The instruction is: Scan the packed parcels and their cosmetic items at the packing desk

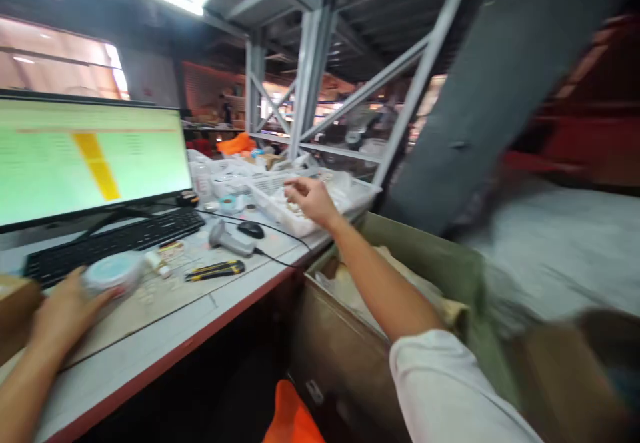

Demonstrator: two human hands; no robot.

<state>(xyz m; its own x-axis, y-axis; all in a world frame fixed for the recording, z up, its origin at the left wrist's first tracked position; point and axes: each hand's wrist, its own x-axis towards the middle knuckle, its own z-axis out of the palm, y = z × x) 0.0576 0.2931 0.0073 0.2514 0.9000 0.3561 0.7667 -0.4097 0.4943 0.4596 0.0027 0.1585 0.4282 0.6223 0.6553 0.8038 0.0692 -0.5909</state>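
My left hand (65, 313) is closed around a round white tub with a pale blue top (115, 271), low over the desk in front of the keyboard. Thumb and fingers grip it from the near left side. My right arm reaches far forward across an open box. At its end my right hand (313, 200) hovers above a white plastic basket (290, 223), fingers bent but apart, with nothing visible in them. Small pale items (295, 206) lie in the basket under the hand, too blurred to name.
On the desk are a keyboard (115, 243), a barcode scanner (231, 240), a mouse (251, 230), a yellow-black utility knife (215, 270) and a small white bottle (158, 264). A monitor (95, 163) stands behind. A large cardboard box (345, 336) stands beside the desk edge, near metal racking (306, 76).
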